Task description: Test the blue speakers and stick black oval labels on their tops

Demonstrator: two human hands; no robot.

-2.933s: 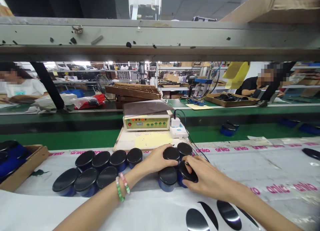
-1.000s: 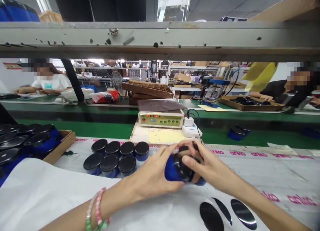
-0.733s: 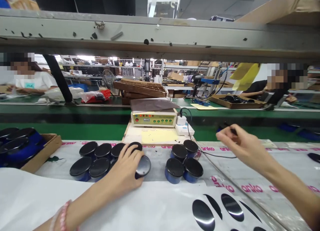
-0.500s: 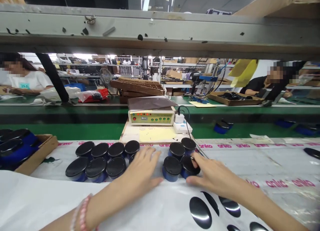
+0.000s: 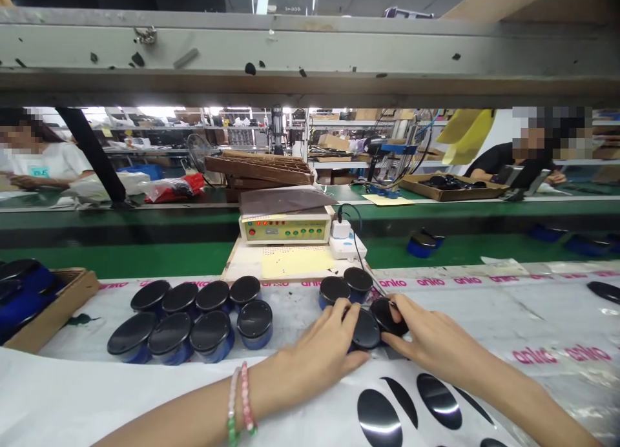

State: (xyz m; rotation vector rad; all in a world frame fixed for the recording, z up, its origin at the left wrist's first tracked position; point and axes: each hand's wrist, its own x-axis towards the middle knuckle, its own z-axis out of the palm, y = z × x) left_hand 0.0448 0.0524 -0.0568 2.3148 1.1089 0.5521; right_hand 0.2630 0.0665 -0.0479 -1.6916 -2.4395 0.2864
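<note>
My left hand (image 5: 325, 336) curls round a squat blue container with a round black top (image 5: 364, 331). Its thumb lies along the near side, and the fingers are on the left and back. My right hand (image 5: 419, 324) grips a second such container (image 5: 387, 316), fingers over its right edge and thumb at the front. This one appears slightly tilted, close beside the first. Behind them stand two more of the same kind, including a black-topped container (image 5: 358, 283). To the left, several matching containers (image 5: 211, 334) are set out in two rows.
Glossy black oval pieces (image 5: 380, 418) lie on a white sheet in front. A cardboard box (image 5: 58, 305) of blue-black items is at left. A control box (image 5: 285, 227) with lit buttons stands behind, under a metal beam (image 5: 310, 53). Two people sit across the green belt (image 5: 159, 256).
My left hand has moved right, from beside the left rows onto a container in the right group. My right hand has shifted its container a little to the right. The view has turned slightly.
</note>
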